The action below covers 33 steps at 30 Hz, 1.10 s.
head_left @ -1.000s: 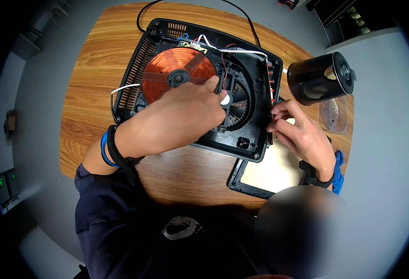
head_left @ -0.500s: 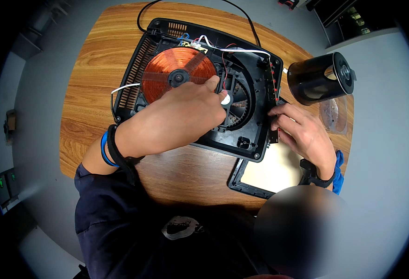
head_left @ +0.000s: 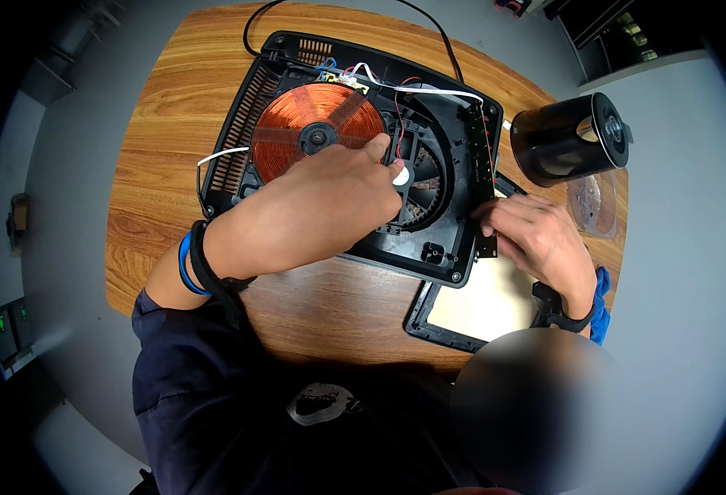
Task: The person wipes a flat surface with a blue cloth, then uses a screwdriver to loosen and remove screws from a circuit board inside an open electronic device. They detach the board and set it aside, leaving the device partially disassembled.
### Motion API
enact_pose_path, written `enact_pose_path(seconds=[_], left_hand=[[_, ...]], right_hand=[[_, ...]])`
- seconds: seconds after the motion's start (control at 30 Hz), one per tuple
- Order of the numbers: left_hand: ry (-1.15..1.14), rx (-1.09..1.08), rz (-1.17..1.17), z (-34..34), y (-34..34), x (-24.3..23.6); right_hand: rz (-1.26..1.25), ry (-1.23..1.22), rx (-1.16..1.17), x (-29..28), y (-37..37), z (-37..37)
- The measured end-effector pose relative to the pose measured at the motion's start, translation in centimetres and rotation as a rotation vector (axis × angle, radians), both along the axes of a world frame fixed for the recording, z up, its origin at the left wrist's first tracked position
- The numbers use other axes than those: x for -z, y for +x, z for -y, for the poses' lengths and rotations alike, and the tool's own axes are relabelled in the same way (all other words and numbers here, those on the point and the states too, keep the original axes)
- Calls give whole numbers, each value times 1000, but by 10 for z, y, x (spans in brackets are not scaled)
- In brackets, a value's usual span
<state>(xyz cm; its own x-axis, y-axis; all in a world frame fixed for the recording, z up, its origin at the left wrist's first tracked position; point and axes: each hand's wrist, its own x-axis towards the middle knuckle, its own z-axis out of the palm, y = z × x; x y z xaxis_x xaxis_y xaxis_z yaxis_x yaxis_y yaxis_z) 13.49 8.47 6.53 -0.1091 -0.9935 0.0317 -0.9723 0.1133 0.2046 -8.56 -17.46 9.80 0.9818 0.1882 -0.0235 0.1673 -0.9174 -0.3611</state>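
An opened induction cooker base of black plastic lies on the table, with a round copper coil on its left and a black cooling fan right of that. My left hand reaches across the coil's edge. Its fingers are partly bent, and fingertips touch the part between coil and fan, one by the white hub; the rest are hidden. At the base's right edge, my right hand pinches a long narrow black circuit board near its lower end. A white cable runs to the board's top.
Partly under the base and my right hand lies a black-framed panel with a pale face. A black cylindrical container and a clear plastic piece are at the right. Blue cloth is beside my right wrist. A black cord loops behind.
My right hand has shifted slightly and its fingers have drawn closer together. The circuit board has turned a little, showing less of its red parts. My left hand has stayed put.
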Motion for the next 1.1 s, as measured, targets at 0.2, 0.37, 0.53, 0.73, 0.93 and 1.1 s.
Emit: enact_pose_path(seconds=[0.2,0.37,0.53,0.73,0.93,1.1], left_hand=[[44,0,-8,1,0,-4],[62,6,-30,3,0,-6],[94,0,-13,3,0,-7],[70,5,-1,3,0,-6],[106,-1,8,2,1,-4],[149,13,36,2,4,-10]], right_hand=[[-1,-16,10,-1,0,-1],[43,-30,-1,-2,-1,-3],[29,-35,26,-3,-4,-3],[7,23,14,-11,-5,-6],[13,12,-11,-19,-11,-9],[65,-56,21,-36,-20,-19]])
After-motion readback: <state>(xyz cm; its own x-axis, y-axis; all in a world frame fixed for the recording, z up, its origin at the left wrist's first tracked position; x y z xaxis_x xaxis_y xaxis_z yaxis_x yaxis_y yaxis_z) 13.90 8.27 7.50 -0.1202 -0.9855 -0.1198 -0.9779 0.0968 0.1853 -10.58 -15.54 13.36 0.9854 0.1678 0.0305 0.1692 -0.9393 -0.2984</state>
